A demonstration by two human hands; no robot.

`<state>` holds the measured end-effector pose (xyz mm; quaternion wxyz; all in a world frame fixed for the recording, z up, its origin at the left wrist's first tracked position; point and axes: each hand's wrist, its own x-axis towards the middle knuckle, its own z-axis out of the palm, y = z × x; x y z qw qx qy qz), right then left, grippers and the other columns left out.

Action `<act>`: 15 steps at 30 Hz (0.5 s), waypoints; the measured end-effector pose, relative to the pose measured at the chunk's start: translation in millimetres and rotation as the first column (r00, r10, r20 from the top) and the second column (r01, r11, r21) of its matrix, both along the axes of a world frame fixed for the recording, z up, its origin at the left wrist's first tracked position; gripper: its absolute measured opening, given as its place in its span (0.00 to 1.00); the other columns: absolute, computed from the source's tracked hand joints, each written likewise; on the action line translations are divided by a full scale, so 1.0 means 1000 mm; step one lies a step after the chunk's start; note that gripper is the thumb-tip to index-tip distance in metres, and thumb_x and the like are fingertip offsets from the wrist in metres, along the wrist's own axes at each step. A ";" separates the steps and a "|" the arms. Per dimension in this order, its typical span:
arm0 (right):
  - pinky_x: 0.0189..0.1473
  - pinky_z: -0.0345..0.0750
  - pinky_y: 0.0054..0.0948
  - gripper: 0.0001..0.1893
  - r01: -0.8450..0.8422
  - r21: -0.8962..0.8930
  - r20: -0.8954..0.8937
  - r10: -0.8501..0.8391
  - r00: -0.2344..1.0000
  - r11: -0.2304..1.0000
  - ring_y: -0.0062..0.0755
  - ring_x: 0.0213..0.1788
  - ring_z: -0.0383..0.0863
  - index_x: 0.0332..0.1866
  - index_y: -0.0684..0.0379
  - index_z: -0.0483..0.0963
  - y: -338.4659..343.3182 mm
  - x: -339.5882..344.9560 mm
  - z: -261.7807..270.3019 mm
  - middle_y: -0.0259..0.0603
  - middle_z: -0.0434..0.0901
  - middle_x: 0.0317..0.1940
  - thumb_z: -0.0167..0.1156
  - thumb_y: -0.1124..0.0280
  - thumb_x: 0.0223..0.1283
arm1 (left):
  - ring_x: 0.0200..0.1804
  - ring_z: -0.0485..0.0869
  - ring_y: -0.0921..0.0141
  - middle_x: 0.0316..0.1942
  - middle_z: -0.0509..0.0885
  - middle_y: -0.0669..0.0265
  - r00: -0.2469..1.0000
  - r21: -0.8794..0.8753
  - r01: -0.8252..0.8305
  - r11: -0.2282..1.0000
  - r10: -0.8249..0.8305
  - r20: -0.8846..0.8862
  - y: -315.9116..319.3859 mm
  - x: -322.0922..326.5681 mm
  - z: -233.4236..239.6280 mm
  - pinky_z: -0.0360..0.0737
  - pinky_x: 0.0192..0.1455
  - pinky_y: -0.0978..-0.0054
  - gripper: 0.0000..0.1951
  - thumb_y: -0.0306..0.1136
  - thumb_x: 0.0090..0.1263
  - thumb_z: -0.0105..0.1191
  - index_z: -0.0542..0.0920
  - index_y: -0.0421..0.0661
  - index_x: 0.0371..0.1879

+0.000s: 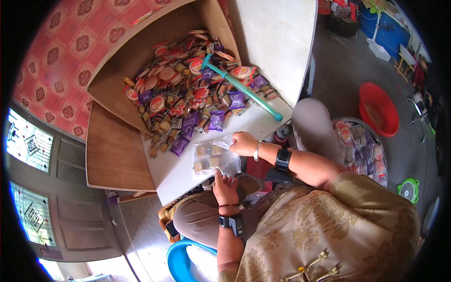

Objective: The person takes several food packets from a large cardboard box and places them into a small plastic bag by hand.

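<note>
A clear plastic bag (225,163) lies near the front edge of a white tabletop (165,176). Several small square wrapped biscuits (214,162) show inside it, side by side. My right hand (243,143) pinches the bag's upper right part, where the film is lifted and crumpled. At the near edge, my left hand (225,190) holds the bag between thumb and fingertips. Beyond both hands spreads a heap of wrapped snacks: purple packets (215,120), round red-and-white packets (157,104) and small square biscuits.
The heap spills from a tipped cardboard box (123,53). A teal plastic rod (246,90) lies across the snacks and tabletop. Right of my knee stands a round tub of filled bags (363,151), with a red basin (378,109) behind. A blue basin (176,257) sits below left.
</note>
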<state>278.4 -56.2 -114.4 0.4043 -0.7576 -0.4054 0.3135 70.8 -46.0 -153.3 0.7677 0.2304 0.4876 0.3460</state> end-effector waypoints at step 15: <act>0.56 0.84 0.52 0.28 -0.100 0.154 -0.972 0.169 0.163 0.983 0.46 0.57 0.85 0.69 0.57 0.70 -0.086 0.005 -0.011 0.47 0.83 0.57 0.64 0.53 0.72 | 0.42 0.83 0.71 0.43 0.85 0.69 0.892 0.039 0.384 0.923 -0.381 0.245 -0.024 0.026 0.010 0.79 0.43 0.70 0.09 0.33 0.77 0.59 0.80 0.47 0.51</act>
